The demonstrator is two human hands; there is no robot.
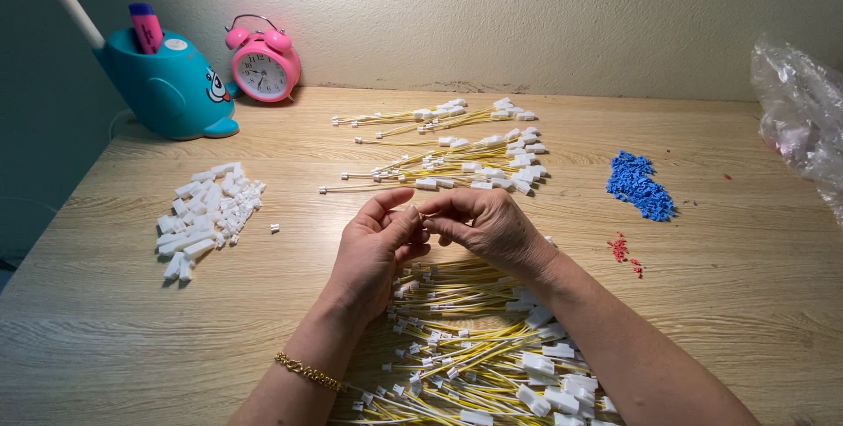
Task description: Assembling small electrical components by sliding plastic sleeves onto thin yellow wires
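My left hand [373, 246] and my right hand [483, 224] meet fingertip to fingertip above the table's middle, pinching the end of a thin yellow wire [420, 213] between them. The piece is mostly hidden by my fingers. Under my wrists lies a large pile of yellow wires with white connectors [479, 351]. A second, looser batch of the same wires [457, 158] is spread out beyond my hands. A heap of white plastic connector housings [206, 215] sits to the left. My left wrist wears a gold bracelet.
A small pile of blue plastic bits [639, 184] and a few red bits [623, 250] lie at the right. A clear plastic bag [803, 119] is at the right edge. A teal pen holder [167, 83] and a pink alarm clock [263, 66] stand against the wall.
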